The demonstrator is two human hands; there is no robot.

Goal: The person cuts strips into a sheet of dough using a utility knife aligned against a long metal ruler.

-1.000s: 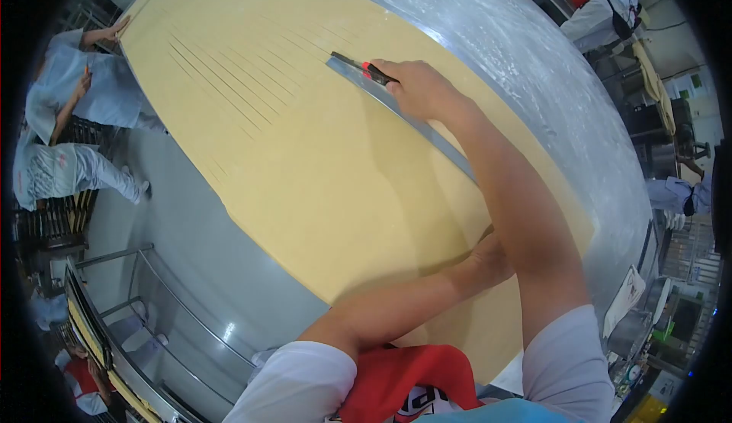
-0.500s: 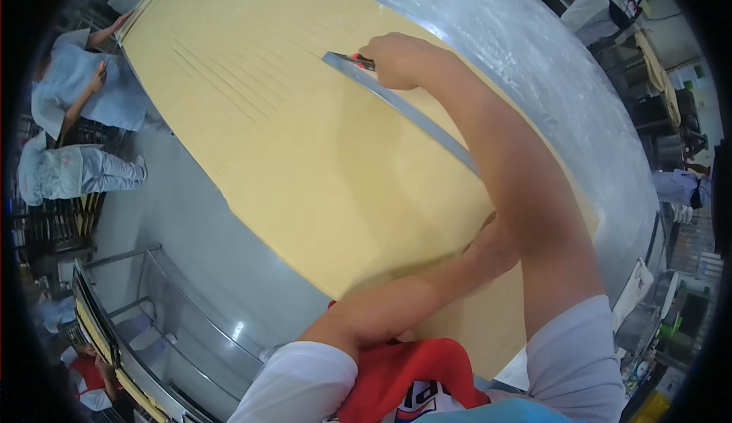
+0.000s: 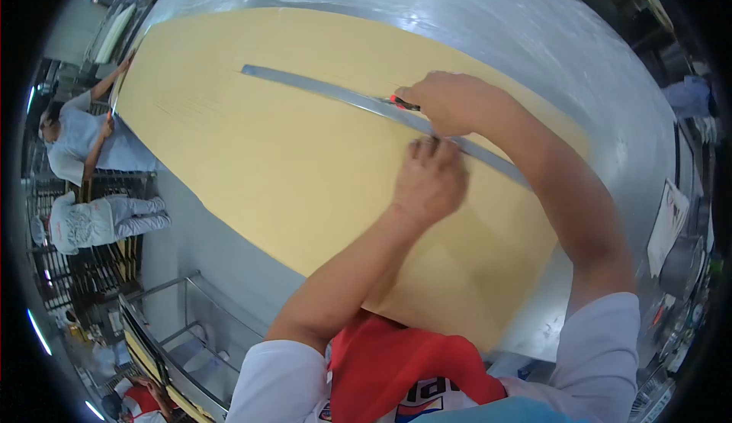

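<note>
A large pale yellow sheet point(image 3: 305, 179), dough-like, covers much of the metal table. A long metal ruler point(image 3: 320, 89) lies flat across it, slanting from upper left to lower right. My right hand point(image 3: 461, 102) is closed around a red and black cutter knife point(image 3: 404, 103), its tip near the ruler's far edge. With bent fingers my left hand point(image 3: 432, 175) holds the ruler's near edge, just below the right hand. Several thin parallel lines mark the sheet toward its far left.
Whitish smears cover the metal table point(image 3: 518, 49) beyond the sheet. At the far left end, a person point(image 3: 99, 133) has both hands at the sheet's edge, and another person point(image 3: 91, 221) stands nearby. A metal rack point(image 3: 191, 293) stands at lower left.
My right hand and the knife have moved from the ruler's far end back toward its middle. My left hand, mostly hidden behind the right arm before, now shows at the ruler. The view has shifted.
</note>
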